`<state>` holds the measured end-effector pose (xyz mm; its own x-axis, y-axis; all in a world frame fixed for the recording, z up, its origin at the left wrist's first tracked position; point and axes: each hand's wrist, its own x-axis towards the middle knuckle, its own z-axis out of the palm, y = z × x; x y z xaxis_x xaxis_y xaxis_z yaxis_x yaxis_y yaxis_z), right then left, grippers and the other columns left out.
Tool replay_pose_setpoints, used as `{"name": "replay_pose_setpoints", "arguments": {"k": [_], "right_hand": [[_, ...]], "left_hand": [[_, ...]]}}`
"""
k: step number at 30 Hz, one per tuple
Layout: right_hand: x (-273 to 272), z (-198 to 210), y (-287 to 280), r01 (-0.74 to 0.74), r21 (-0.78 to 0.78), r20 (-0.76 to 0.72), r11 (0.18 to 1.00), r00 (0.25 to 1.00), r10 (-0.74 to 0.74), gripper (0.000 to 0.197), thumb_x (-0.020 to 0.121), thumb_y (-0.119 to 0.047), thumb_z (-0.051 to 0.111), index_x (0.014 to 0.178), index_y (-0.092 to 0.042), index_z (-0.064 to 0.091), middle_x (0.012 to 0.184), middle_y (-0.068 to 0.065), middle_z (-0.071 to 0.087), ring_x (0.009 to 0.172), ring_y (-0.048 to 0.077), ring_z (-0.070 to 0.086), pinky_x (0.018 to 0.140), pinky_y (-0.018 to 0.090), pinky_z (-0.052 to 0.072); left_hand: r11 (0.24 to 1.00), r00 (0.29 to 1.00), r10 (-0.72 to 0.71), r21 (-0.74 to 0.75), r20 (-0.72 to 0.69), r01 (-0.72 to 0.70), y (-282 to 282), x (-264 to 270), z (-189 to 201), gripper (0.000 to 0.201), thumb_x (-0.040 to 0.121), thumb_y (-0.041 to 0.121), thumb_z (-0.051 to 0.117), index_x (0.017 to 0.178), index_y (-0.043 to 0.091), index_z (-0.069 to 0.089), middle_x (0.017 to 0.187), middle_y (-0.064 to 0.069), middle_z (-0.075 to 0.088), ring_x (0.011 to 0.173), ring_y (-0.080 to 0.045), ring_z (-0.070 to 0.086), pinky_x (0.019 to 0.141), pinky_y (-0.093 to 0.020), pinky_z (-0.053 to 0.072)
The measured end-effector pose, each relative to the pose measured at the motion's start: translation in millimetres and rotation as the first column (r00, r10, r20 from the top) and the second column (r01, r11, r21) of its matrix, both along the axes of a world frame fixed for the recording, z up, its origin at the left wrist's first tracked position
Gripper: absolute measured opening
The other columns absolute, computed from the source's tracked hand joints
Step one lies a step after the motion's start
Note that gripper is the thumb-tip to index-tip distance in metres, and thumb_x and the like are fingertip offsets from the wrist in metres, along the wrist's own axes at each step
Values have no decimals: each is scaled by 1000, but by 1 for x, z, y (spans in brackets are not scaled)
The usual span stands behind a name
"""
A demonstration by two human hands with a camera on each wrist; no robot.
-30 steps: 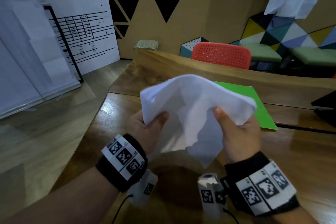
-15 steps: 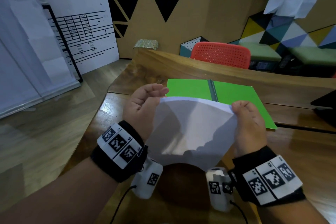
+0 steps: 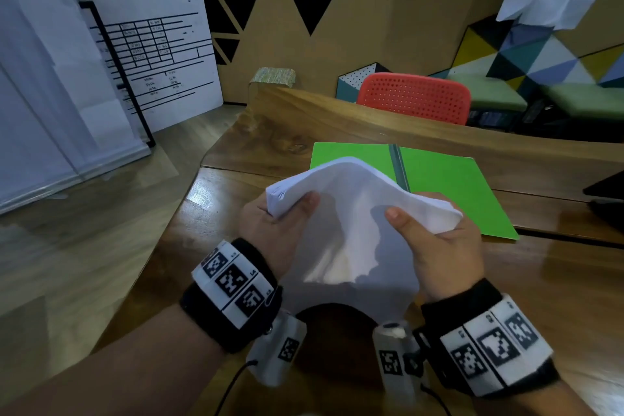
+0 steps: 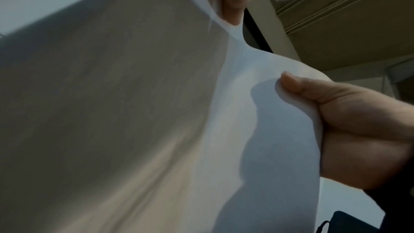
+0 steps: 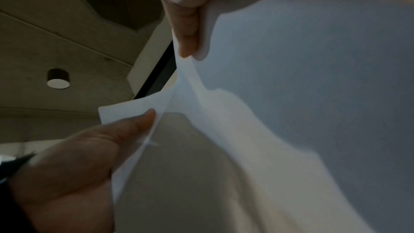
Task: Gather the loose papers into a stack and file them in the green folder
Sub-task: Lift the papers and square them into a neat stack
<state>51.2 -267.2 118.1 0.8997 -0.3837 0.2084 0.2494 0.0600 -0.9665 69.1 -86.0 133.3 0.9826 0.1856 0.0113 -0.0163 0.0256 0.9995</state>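
Note:
A stack of white papers [image 3: 351, 213] is held above the wooden table [image 3: 216, 213], bowed upward in the middle. My left hand [image 3: 290, 209] pinches its left corner, thumb on top. My right hand [image 3: 422, 230] pinches its right corner the same way. The green folder [image 3: 449, 186] lies open and flat on the table just behind the papers, partly hidden by them. In the left wrist view the papers [image 4: 156, 112] fill the frame, with my right hand [image 4: 358, 130] at the right. In the right wrist view my left hand [image 5: 78, 157] grips the papers [image 5: 313, 95].
A raised wooden ledge [image 3: 371, 121] runs behind the folder, with a red chair [image 3: 413, 98] beyond it. A dark object [image 3: 607, 199] lies at the table's right edge. The table's left edge curves close to my left arm; a whiteboard [image 3: 152, 61] stands on the floor.
Half a second ago both hands held the stack lower and upright, its top edge level. Now they have lifted it again and it bows upward, covering more of the folder.

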Motion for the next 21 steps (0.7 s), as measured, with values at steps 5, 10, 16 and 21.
{"name": "replay_pose_setpoints", "arguments": {"k": [5,10,16,21], "right_hand": [[-6,-6,5,-15,-7,-37,1000,999,15,22,66,-3,78,72,-19,64,57,-14,70,53,2,60,52,16,50],[-9,-5,5,-8,25,-44,1000,999,10,28,46,-35,86,68,-24,72,65,-8,73,65,15,64,63,29,52],[-4,-4,-2,-18,59,-64,998,998,22,80,23,-60,85,85,-13,71,76,-3,76,73,22,69,71,37,56],[-1,-11,-10,-117,140,-82,983,988,129,76,21,-51,90,85,-14,74,85,1,78,80,21,72,77,38,58]], "left_hand": [[999,1000,15,52,15,-16,2,-9,-5,12,80,23,69,70,23,63,58,14,62,43,10,58,41,-1,41],[998,1000,17,53,20,-18,4,-10,-5,14,78,22,71,66,25,63,61,14,63,45,9,59,44,-4,46],[999,1000,-2,35,18,1,8,-7,-7,19,75,19,74,60,26,64,46,20,65,46,5,60,49,-10,50],[997,997,-57,41,-48,59,10,-5,-11,17,73,13,74,61,21,64,42,19,64,42,6,60,43,-10,50]]}}
